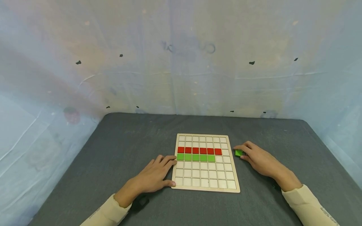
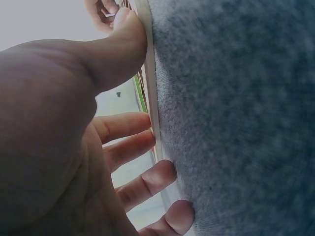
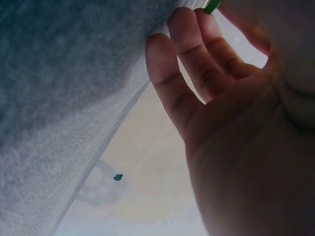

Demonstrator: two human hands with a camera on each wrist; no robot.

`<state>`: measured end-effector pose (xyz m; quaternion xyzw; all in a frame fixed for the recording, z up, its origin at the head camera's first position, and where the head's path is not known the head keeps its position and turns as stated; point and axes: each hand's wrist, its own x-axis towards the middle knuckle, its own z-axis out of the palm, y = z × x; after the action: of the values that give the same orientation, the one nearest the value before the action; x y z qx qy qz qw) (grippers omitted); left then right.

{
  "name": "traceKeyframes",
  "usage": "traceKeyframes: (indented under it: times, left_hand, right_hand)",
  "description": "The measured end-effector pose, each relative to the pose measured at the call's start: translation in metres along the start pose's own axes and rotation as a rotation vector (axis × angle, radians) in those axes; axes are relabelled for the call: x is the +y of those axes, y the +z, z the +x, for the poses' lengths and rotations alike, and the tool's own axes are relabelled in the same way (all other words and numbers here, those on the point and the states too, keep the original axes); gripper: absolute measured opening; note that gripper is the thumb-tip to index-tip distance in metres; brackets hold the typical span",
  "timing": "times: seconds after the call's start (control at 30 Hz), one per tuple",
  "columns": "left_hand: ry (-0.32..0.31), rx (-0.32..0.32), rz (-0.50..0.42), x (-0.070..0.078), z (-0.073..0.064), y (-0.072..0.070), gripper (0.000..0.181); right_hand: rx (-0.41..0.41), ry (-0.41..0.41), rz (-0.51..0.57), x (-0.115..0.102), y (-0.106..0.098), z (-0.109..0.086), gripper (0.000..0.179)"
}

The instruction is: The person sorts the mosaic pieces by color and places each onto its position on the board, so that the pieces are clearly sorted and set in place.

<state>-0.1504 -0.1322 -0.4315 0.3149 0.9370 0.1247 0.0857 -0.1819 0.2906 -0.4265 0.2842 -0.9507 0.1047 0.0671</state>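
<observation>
A wooden grid board lies on the dark cloth in the head view. One of its rows holds several red tiles, and the row just below holds several green tiles. The left hand touches the board's left edge with its thumb and fingertips, fingers extended. Off the board's right side, the right hand pinches a loose green tile between thumb and fingers, close to the cloth. Only a sliver of that green tile shows in the right wrist view.
A dark grey cloth covers the table under the board. Pale sheeting with small dark spots rises behind the table and along both sides.
</observation>
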Motion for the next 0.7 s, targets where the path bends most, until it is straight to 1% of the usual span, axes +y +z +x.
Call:
traceKeyframes:
  times: [0.27, 0.7]
  left_hand:
    - [0.004, 0.004, 0.002, 0.0006, -0.0015, -0.0007, 0.074]
    - [0.008, -0.003, -0.003, 0.0015, -0.0015, -0.0020, 0.075]
  right_hand:
    - [-0.006, 0.026, 0.001, -0.0004, -0.0001, 0.0016, 0.038]
    - [0.021, 0.015, 0.009, 0.0029, -0.0013, 0.0010, 0.039]
